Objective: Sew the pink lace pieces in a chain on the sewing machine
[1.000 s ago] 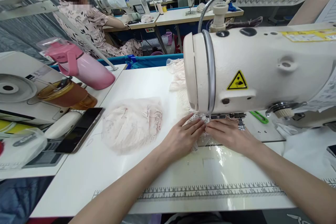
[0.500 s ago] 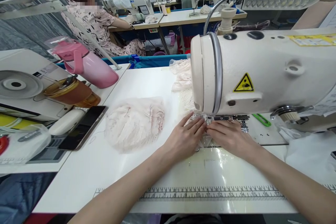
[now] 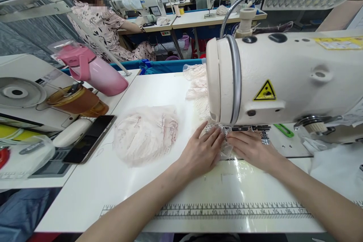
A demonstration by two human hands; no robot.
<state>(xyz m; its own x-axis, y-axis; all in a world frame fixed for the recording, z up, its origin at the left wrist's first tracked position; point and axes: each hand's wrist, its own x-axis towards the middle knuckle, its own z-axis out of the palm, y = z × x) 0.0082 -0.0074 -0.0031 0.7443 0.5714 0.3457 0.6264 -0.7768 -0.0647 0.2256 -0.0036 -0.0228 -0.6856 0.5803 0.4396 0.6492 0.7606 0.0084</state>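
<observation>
My left hand [image 3: 202,150] lies flat with its fingers stretched out on a small piece of pale lace fabric [image 3: 224,147] just under the head of the cream sewing machine [image 3: 283,79]. My right hand [image 3: 251,149] rests beside it, fingers together, pressing the same lace near the presser foot [image 3: 265,136]. The fingertips of both hands almost meet at the needle area, which the machine head partly hides. More lace [image 3: 197,87] trails away behind the machine.
A pile of pink-white lace pieces [image 3: 146,132] lies left of my hands. At the far left are a phone [image 3: 89,138], a brown tumbler [image 3: 76,102] and a pink bottle [image 3: 93,70]. A printed ruler [image 3: 227,210] runs along the table's front edge. A person sews at another table behind.
Both hands have slid a little toward me on the lace, the left hand spreading flatter. The view has shifted slightly.
</observation>
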